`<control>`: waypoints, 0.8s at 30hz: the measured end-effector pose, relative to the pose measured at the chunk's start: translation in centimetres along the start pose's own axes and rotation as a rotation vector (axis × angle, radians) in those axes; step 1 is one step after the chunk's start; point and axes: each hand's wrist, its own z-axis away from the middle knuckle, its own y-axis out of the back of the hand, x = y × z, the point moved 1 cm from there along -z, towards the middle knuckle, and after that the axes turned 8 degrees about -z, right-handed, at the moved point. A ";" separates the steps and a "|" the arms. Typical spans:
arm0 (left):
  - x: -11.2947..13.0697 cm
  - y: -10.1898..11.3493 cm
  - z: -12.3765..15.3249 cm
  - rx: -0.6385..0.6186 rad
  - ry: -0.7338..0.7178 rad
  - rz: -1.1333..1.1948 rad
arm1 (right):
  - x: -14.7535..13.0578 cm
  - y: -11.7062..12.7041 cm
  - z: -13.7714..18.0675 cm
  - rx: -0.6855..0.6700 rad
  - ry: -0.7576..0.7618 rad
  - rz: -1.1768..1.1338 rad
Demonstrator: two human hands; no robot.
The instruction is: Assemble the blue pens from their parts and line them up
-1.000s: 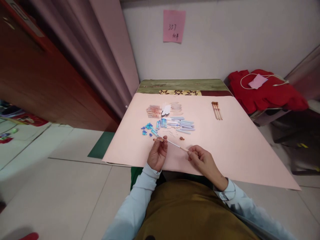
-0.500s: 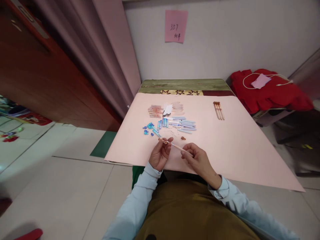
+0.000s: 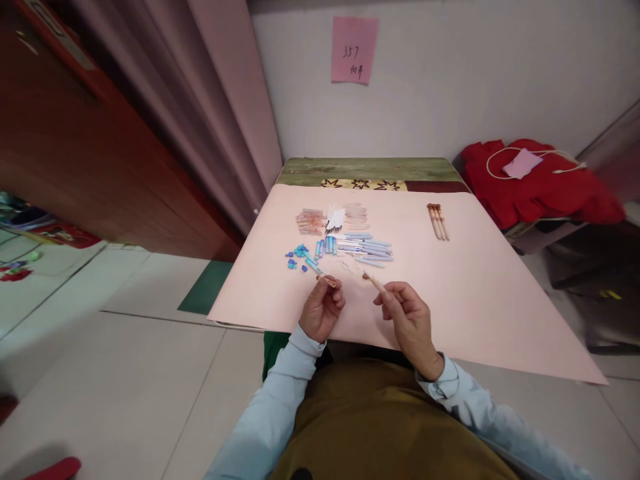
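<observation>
The tabletop (image 3: 295, 172) is finished in dull green wood grain and is overlaid by a smooth, matt pink sheet (image 3: 490, 293), apparently paper. On the tabletop, blue pen barrels (image 3: 331, 245) are seen in smooth, plastic-like material. Left of the tabletop, matt cloth is seen in the curtain (image 3: 220, 87), satin wood-like facing on the door (image 3: 125, 153), and glossy tile on the floor (image 3: 150, 373). Right of it, red fabric (image 3: 540, 193) is draped, soft and matt. Behind it, a matt paper note (image 3: 355, 51) is fixed to a smooth wall (image 3: 450, 73).

A pink paper note (image 3: 355, 51) on the pale wall (image 3: 450, 80) bore the handwritten number "357" (image 3: 351, 52) in dark strokes, with two Chinese characters (image 3: 357, 69) set beneath it, slightly to the right, too small for me, looking on, to read with certainty.
</observation>
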 end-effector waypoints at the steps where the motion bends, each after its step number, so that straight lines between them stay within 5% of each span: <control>1: 0.0 0.0 0.0 -0.007 -0.001 -0.001 | 0.1 0.2 -0.1 -0.013 -0.009 0.031; 5: -0.1 -0.1 0.0 -0.017 -0.007 0.002 | 0.2 0.4 -0.1 -0.080 0.003 0.219; 12: 0.1 -0.2 0.1 0.051 0.029 0.016 | -1.5 -0.7 0.1 -0.127 0.325 0.629; 24: -0.7 -0.5 0.1 0.053 -0.109 -0.171 | -1.7 -1.8 -0.3 -0.160 0.502 0.882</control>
